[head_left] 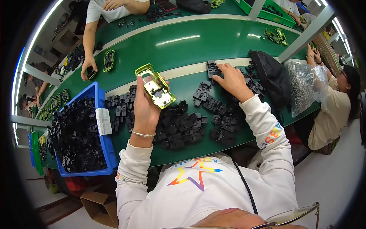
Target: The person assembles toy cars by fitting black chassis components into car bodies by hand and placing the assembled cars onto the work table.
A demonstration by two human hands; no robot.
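Observation:
My left hand [146, 105] holds up a yellow-green toy car body shell [142, 70], its hollow inner side facing up. A small black piece [157, 92] sits inside the shell. Farther right, my right hand [233, 80] reaches to the table's pale strip, thumb and fingertips gripping a blocky black plastic part [212, 70]. Below that hand, more such black parts [202, 92] lie in a loose row toward me. A heaped pile of black parts [179, 129] rests between my forearms, and another group [121, 108] lies left of my left wrist.
At left, a blue bin [108, 152] brims with black parts. A black bag [267, 72] and a clear bag of screws [303, 82] lie at right. Across the green conveyor [171, 45], a co-worker's hand [89, 66] touches a part near a green car shell [109, 60]. A metal post [305, 32] rises at right.

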